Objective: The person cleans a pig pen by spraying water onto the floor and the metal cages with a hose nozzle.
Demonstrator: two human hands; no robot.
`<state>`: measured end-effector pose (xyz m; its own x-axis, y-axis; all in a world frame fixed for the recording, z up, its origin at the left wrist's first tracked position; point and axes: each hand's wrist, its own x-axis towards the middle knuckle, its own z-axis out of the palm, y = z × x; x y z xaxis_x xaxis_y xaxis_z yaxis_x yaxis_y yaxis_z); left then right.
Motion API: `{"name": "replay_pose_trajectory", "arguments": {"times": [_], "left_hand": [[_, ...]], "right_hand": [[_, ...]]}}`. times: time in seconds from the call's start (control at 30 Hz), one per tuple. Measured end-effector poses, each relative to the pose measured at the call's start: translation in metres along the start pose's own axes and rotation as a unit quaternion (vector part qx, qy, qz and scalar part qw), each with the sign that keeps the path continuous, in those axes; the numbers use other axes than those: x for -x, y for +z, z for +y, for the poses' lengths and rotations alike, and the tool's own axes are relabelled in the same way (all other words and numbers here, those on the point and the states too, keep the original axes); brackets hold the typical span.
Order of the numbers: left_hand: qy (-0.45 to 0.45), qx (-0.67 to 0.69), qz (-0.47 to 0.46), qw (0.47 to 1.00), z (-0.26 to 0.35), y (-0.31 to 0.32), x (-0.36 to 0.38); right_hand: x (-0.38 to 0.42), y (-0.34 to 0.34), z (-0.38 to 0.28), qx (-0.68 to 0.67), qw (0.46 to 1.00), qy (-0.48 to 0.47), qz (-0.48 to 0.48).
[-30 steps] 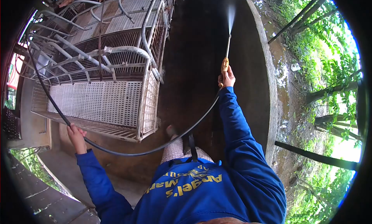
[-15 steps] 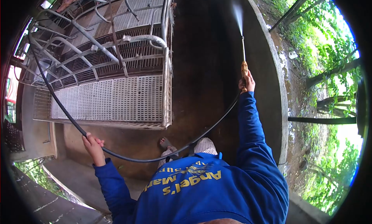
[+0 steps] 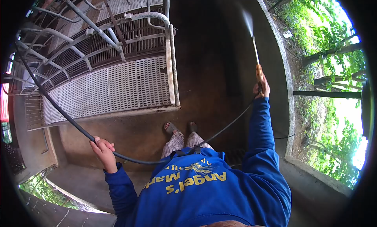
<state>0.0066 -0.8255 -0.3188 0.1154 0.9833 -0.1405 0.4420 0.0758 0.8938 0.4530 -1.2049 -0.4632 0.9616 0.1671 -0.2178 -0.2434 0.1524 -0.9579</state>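
My right hand [image 3: 264, 88] grips the handle of a pressure washer spray gun [image 3: 258, 70], its thin lance pointing forward along the low wall. A white mist of water [image 3: 247, 22] fans out from the tip. Wrapped around a black hose [image 3: 74, 123] on the left, my left hand [image 3: 103, 150] holds it at about waist height. From there the hose sags across the front of my blue shirt [image 3: 204, 191] and rises to the gun. Its other end runs up to the metal pen rails at the far left.
A raised pen with metal bars [image 3: 84, 52] and white slatted floor panels [image 3: 121, 85] stands at the left. The low concrete wall [image 3: 283, 75] borders the right side, with greenery beyond. My feet stand on the brown wet-looking floor [image 3: 208, 97] between them.
The spray gun has shifted slightly right and down in view, still spraying. My left hand has moved a little right with the hose. Both feet now show as the view turned.
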Motion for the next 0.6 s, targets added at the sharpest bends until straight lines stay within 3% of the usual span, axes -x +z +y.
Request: {"name": "replay_pose_trajectory", "arguments": {"times": [0.1,0.2,0.3,0.37,0.43,0.57,0.6], "left_hand": [[0.012,0.019,0.007,1.000,-0.003,0.001,0.000],[0.007,0.017,0.013,1.000,0.000,0.003,0.002],[0.021,-0.009,0.006,1.000,-0.003,-0.001,0.000],[0.026,-0.017,0.010,0.999,-0.004,-0.002,0.000],[0.033,-0.022,0.014,0.999,-0.002,-0.001,0.001],[0.025,0.009,0.025,0.999,0.004,0.001,0.005],[0.025,0.013,0.029,0.999,0.005,0.002,0.007]], "right_hand": [[-0.014,-0.010,-0.009,-0.054,0.998,0.004,-0.012],[0.012,-0.045,0.014,-0.003,0.997,0.068,0.047],[0.047,-0.088,0.050,0.029,0.957,0.208,0.198],[0.051,-0.100,0.055,0.026,0.935,0.267,0.231],[0.036,-0.104,0.052,0.008,0.950,0.251,0.187],[0.010,-0.061,0.002,-0.059,0.996,0.069,-0.026],[0.006,-0.058,-0.002,-0.060,0.996,0.058,-0.016]]}}
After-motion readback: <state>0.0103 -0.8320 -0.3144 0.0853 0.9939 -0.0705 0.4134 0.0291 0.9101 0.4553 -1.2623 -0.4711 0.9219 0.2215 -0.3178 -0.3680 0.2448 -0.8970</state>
